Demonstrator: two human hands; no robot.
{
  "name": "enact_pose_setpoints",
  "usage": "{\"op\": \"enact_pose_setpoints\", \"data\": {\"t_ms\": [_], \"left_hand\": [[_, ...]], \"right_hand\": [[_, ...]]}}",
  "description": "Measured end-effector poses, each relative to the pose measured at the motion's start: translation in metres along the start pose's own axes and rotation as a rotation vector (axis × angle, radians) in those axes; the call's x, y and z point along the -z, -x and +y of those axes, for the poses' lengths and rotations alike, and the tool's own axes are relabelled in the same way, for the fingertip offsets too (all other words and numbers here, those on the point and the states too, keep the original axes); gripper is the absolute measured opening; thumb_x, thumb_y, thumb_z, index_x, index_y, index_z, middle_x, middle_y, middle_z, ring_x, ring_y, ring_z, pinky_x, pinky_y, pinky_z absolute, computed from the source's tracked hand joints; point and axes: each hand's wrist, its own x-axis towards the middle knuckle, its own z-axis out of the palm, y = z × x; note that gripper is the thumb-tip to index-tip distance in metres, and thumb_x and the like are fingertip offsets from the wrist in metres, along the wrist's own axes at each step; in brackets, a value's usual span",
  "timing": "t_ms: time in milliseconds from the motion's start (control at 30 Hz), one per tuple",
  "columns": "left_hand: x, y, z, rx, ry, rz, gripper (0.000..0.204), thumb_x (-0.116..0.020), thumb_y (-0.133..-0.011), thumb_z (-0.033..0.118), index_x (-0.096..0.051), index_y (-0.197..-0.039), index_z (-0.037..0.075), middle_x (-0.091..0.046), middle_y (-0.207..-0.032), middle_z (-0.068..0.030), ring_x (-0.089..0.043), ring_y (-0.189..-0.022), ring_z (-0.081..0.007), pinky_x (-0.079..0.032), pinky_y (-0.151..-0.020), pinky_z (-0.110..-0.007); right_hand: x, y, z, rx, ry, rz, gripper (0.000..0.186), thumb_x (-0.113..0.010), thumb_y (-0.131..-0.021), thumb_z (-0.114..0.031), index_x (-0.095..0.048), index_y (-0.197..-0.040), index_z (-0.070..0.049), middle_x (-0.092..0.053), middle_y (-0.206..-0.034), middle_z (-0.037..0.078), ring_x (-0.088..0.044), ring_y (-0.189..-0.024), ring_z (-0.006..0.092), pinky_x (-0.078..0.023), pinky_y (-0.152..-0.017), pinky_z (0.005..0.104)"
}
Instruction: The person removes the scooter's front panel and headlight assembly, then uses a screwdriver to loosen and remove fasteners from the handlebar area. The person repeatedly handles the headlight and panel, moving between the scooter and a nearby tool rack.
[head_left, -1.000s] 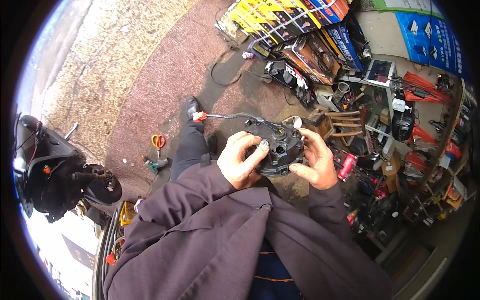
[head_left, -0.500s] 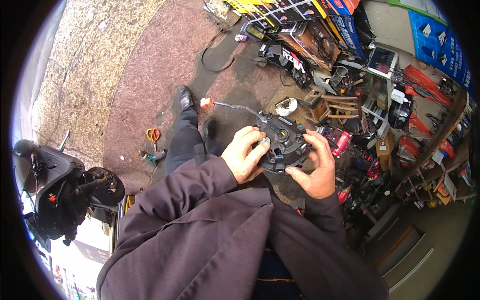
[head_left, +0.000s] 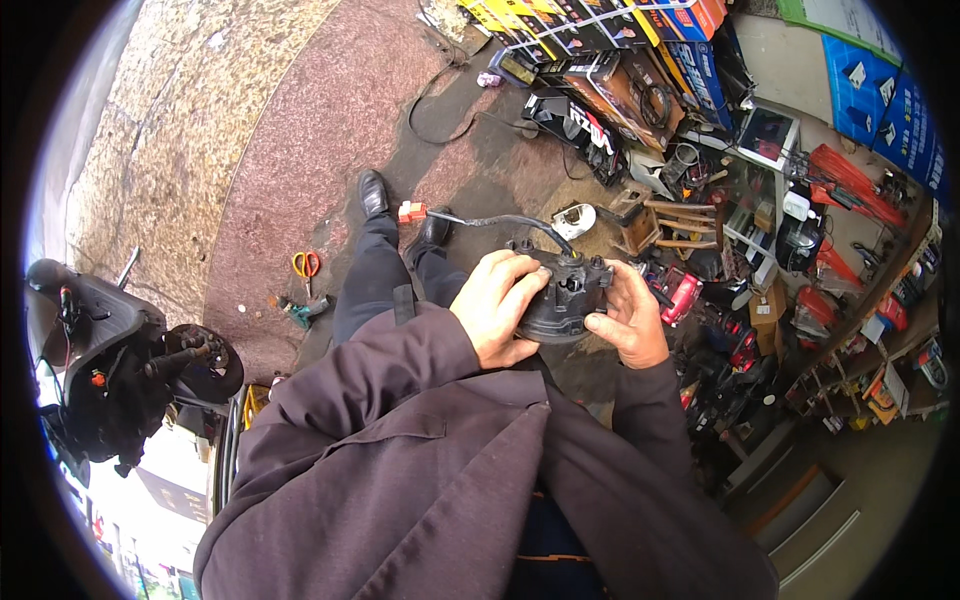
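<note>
Before the jacket in the head view, the left hand is gripping the left side of a black part and the right hand is holding its right side. From its top, a dark cable is curving left to an orange plug, while scissors are lying on the floor

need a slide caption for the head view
A person's left hand and right hand hold a black unit whose cable ends in an orange connector.
</note>
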Motion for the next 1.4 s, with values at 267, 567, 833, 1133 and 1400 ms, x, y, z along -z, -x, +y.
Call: {"op": "enact_pose_setpoints", "data": {"t_ms": [267, 567, 833, 1133, 1400], "left_hand": [[-0.001, -0.002, 0.005, 0.035, 0.015, -0.013, 0.088, -0.083, -0.050, 0.017, -0.047, -0.128, -0.006, -0.051, -0.123, -0.0223, -0.050, -0.112, -0.0422, -0.043, -0.100, -0.049], [0.000, -0.003, 0.003, 0.010, 0.030, 0.061, 0.078, -0.085, -0.047, 0.014, -0.051, -0.114, -0.006, -0.055, -0.120, -0.0244, -0.055, -0.108, -0.0445, -0.046, -0.094, -0.052], [0.006, -0.005, 0.000, -0.030, 0.021, 0.062, 0.075, -0.084, -0.049, 0.014, -0.051, -0.113, -0.006, -0.055, -0.120, -0.0261, -0.055, -0.107, -0.0459, -0.046, -0.093, -0.053], [0.019, -0.006, 0.002, -0.011, -0.006, 0.063, 0.079, -0.084, -0.048, 0.017, -0.051, -0.117, -0.004, -0.054, -0.123, -0.0215, -0.052, -0.113, -0.0426, -0.043, -0.098, -0.052], [0.033, -0.013, 0.003, 0.000, 0.059, 0.184, 0.087, -0.091, -0.051, 0.023, -0.050, -0.125, 0.000, -0.054, -0.125, -0.0204, -0.051, -0.113, -0.0416, -0.040, -0.100, -0.052]], "right_hand": [[0.007, 0.000, 0.010, -0.015, -0.002, -0.022, 0.080, -0.083, -0.077, -0.015, -0.039, -0.142, 0.002, -0.052, -0.133, 0.013, -0.054, -0.122, 0.0250, -0.046, -0.099, 0.0360], [0.002, 0.002, 0.007, -0.077, -0.025, 0.012, 0.086, -0.084, -0.073, -0.020, -0.039, -0.142, 0.003, -0.050, -0.139, 0.015, -0.049, -0.127, 0.0280, -0.037, -0.107, 0.0386], [-0.010, 0.001, -0.005, -0.031, -0.025, 0.024, 0.083, -0.084, -0.072, -0.015, -0.040, -0.141, 0.000, -0.051, -0.135, 0.012, -0.054, -0.121, 0.0259, -0.044, -0.098, 0.0366], [-0.012, -0.002, 0.000, -0.038, -0.084, 0.014, 0.083, -0.083, -0.072, -0.016, -0.039, -0.141, 0.000, -0.051, -0.135, 0.012, -0.051, -0.125, 0.0266, -0.040, -0.104, 0.0392], [-0.034, -0.013, 0.006, -0.067, -0.424, -0.039, 0.070, -0.080, -0.079, -0.027, -0.045, -0.134, -0.003, -0.055, -0.126, 0.009, -0.056, -0.114, 0.0230, -0.046, -0.097, 0.0380]]}}
